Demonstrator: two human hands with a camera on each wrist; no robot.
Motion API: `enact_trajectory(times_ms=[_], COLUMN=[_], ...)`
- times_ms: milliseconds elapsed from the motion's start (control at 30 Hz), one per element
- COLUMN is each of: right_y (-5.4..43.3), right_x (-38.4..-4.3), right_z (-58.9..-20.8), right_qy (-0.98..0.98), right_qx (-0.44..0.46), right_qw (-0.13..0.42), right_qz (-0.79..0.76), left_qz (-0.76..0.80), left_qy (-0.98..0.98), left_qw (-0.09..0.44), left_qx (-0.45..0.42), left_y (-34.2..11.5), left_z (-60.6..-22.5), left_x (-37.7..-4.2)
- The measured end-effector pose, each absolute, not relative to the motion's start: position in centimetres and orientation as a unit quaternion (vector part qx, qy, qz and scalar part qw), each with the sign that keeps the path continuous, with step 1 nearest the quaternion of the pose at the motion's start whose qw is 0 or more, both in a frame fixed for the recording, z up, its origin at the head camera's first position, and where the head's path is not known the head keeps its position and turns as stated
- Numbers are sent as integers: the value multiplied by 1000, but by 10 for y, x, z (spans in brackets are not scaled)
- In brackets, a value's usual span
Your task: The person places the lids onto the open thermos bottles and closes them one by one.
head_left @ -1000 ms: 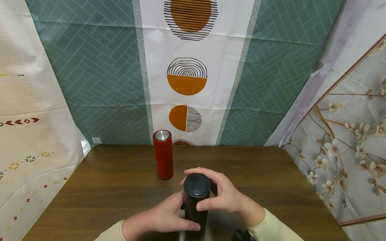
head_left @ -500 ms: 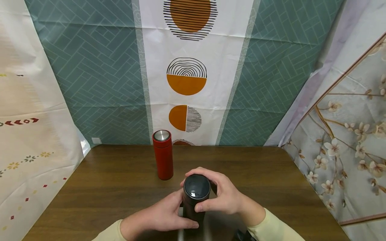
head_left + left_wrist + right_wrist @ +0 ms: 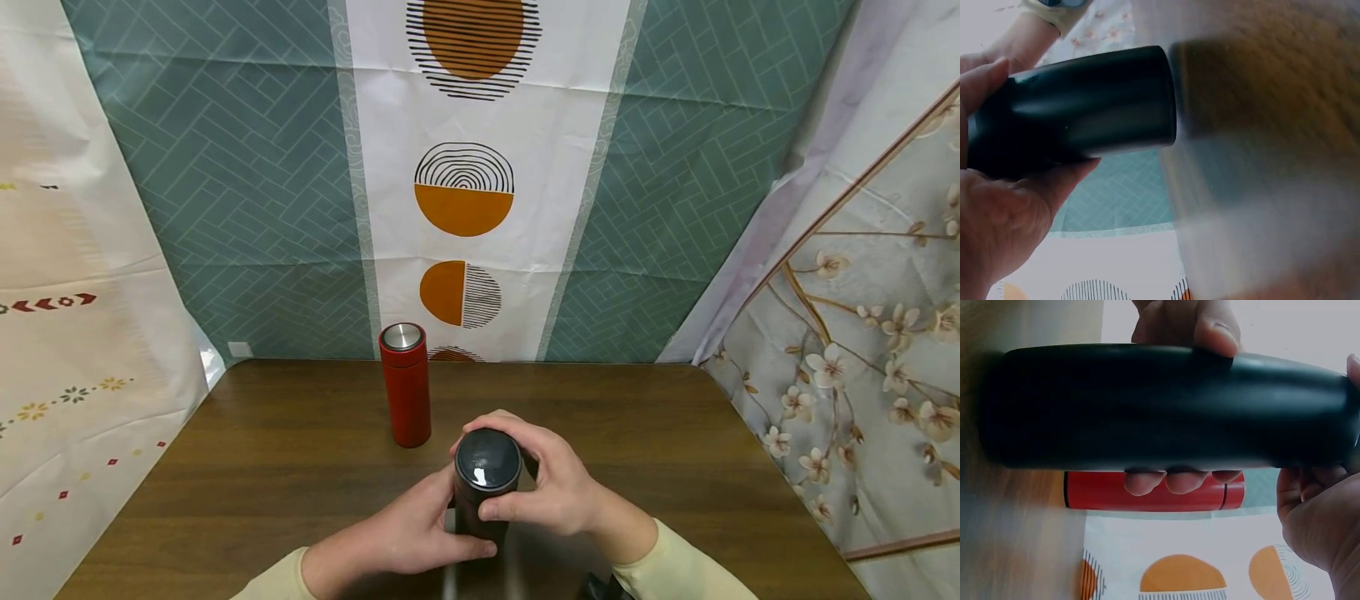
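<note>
A black thermos flask point(image 3: 489, 460) stands roughly upright near the front middle of the table. My left hand point(image 3: 416, 532) grips its body, thumb along the near side; the right wrist view shows the left fingertips point(image 3: 1186, 482) wrapped round to the other side. Higher up, my right hand point(image 3: 551, 483) holds the flask's top from the right, with the thumb in front and the fingers behind. In the left wrist view the flask's lower body point(image 3: 1091, 103) is bare down to its base. Whether the base touches the table I cannot tell. The flask's top looks closed.
A red thermos flask point(image 3: 406, 392) with a silver-topped lid stands upright farther back, left of the black one. The brown wooden table point(image 3: 285, 467) ends at a patterned cloth backdrop point(image 3: 270, 208). Printed cloths also hang at both sides.
The black flask and both hands have risen very slightly in the head view. A bright glint now shows on its lid. Both hands keep their hold, and the red flask stays put.
</note>
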State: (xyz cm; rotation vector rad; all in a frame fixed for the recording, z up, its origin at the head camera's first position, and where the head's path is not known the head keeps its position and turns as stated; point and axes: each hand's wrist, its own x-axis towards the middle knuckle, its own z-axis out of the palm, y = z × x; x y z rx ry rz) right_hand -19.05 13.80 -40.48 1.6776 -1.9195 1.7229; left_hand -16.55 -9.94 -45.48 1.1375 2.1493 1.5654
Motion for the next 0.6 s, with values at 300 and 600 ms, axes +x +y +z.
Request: enact_trajectory(times_ms=[300,600], right_y=[135,135], right_x=[-190,-190], right_z=[-407,-409], right_qy=[-643,-648], right_qx=[514,502], right_qw=[50,52], right_qz=[565,570], left_qz=[543,544], left_qy=[747,755], left_qw=[96,82], left_qx=[371,356], left_y=[-96,-93], left_z=[-458,-459], left_x=[-165,-164])
